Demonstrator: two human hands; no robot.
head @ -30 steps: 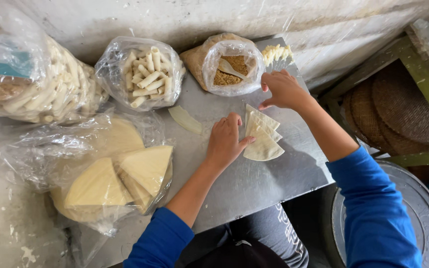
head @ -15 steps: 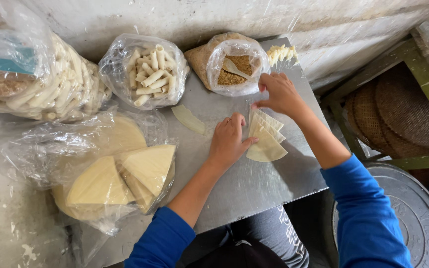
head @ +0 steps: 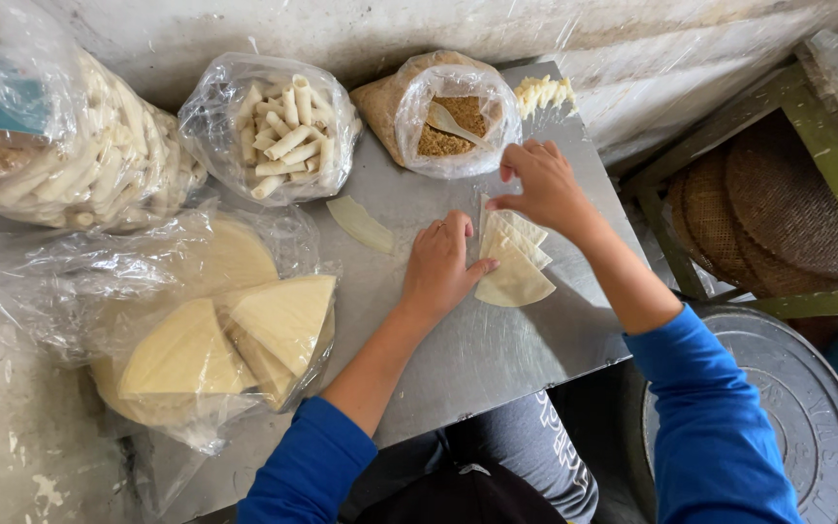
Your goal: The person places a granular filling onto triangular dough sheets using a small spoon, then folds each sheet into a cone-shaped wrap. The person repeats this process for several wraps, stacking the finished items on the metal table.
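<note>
Now the left hand (head: 443, 267) lies flat, fingers spread narrowly, touching the fanned wrapper stack (head: 513, 262) near the tabletop's (head: 477, 359) right edge. The right hand (head: 540, 184) pinches the top wrapper's corner.

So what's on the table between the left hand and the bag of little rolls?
In the head view, one loose pale wrapper strip lies on the metal table between the left hand and the bag of rolls; otherwise bare metal.

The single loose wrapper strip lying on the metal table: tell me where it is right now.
In the head view the loose wrapper strip lies flat on the metal table, just below the bag of rolled sticks and to the left of the left hand, untouched.
</note>
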